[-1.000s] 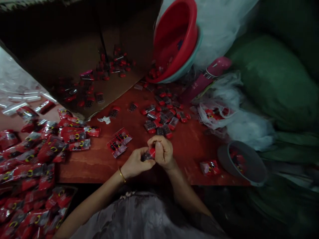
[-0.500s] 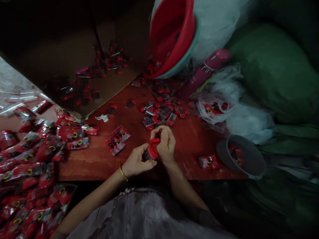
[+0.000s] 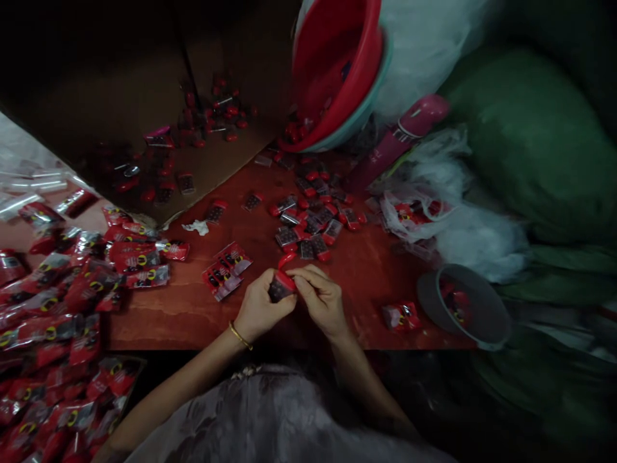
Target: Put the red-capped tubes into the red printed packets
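Near the table's front edge, my left hand (image 3: 258,305) is closed round a small clear container (image 3: 279,287) with a red lid, which stands raised at its top. My right hand (image 3: 321,299) touches the container's right side with bent fingers; whether it pinches a part of it is hard to make out. Just beyond my hands lies a pile of similar red-lidded containers (image 3: 313,222). Printed red cards (image 3: 226,270) rest to the left of my hands.
Red packets (image 3: 91,283) are heaped at the left. Behind them a cardboard box (image 3: 222,173) holds more containers. A red basin (image 3: 369,71), a pink bottle (image 3: 395,141) and plastic bags (image 3: 477,238) stand at the back and right. A grey bowl (image 3: 429,302) sits at the right edge.
My left hand has turned the container more upright. My right hand has moved down from the lid to the container's side, and its fingers now point left.
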